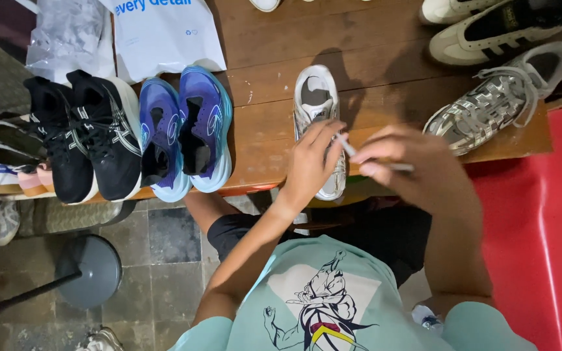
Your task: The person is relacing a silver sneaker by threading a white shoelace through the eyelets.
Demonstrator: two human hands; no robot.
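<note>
While both hands work at its front, the silver shoe [318, 117] lies on the table [385, 58].
The left hand [310, 162] rests on the shoe's toe and pinches one end of a thin white lace [352, 153]. The right hand [411, 166] sits just beside the shoe and pinches the other end. The shoe is shiny silver and white, with its toe at the table's near edge.

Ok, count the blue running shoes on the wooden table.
2: the left blue running shoe and the right blue running shoe stand side by side, touching, between the black pair and the silver-white sneaker.
</note>
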